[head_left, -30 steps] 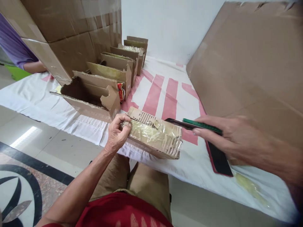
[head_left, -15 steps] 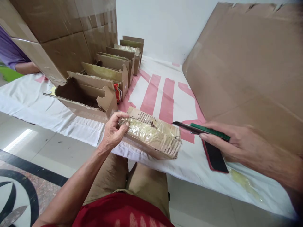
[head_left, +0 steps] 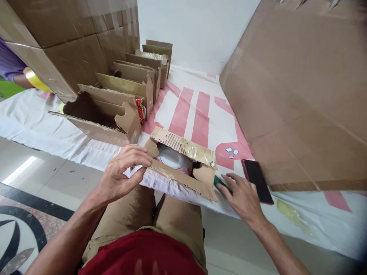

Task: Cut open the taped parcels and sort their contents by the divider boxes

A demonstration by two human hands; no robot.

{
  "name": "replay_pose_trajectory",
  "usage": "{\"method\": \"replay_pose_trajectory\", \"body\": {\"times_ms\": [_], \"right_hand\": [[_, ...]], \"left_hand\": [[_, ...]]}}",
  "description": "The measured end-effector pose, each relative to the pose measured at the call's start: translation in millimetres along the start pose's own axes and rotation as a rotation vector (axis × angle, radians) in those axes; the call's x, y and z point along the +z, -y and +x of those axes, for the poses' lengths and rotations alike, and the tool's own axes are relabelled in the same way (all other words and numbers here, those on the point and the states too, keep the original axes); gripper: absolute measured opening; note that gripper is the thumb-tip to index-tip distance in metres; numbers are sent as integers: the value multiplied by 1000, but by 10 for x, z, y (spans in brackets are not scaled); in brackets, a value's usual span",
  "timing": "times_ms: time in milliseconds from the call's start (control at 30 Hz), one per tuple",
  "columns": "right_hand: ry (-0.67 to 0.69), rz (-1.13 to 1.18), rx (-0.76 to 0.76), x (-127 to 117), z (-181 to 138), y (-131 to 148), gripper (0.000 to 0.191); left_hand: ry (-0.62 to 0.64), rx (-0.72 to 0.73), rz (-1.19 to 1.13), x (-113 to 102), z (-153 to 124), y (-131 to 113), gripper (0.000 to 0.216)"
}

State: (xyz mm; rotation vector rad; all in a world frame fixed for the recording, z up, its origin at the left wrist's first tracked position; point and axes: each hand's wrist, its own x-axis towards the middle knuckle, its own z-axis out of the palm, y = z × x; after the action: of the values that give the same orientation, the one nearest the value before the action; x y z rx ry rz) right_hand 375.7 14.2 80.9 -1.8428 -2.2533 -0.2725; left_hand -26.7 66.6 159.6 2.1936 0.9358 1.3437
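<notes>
Parting the top flaps of a small brown corrugated cardboard box [head_left: 183, 173] sitting at the near edge of the cloth-covered table [head_left: 190, 114].

Pinching the box's near flap between thumb and fingers of the left hand [head_left: 123, 172], grip clamped on the cardboard and holding it bent back toward the body. Resting the right hand [head_left: 243, 194] flat by the box's right end, grip slack and apart, fingertips touching a green-handled cutter [head_left: 220, 182] lying just left of a black phone in a red case [head_left: 255, 179]. Showing through the gap, with the yellowed tape already split: a white round lid [head_left: 172, 157] over something pink, not yet lifted out. Standing behind, toward the wall: a row of brown cardboard boxes [head_left: 137, 82], tops already open.
</notes>
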Motion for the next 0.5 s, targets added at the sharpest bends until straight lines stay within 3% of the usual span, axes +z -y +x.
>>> {"method": "replay_pose_trajectory", "body": {"times_ms": [133,200,267,367,500], "right_hand": [[-251,371,-28,-672,346,254,10],[-276,462,-170,-975,526,556,10],[-201,517,-289,-1165,687,897,19],[-60,556,-381,-1224,891,1305,33],[-65,610,-400,-1152,1076,1521,7]], "left_hand": [[-39,-73,-57,35,-68,11,11],[-61,-105,-54,59,-60,16,9],[-64,-113,-38,73,-30,12,9],[-34,-98,-10,65,40,-9,10],[45,-52,26,41,159,-42,10]]}}
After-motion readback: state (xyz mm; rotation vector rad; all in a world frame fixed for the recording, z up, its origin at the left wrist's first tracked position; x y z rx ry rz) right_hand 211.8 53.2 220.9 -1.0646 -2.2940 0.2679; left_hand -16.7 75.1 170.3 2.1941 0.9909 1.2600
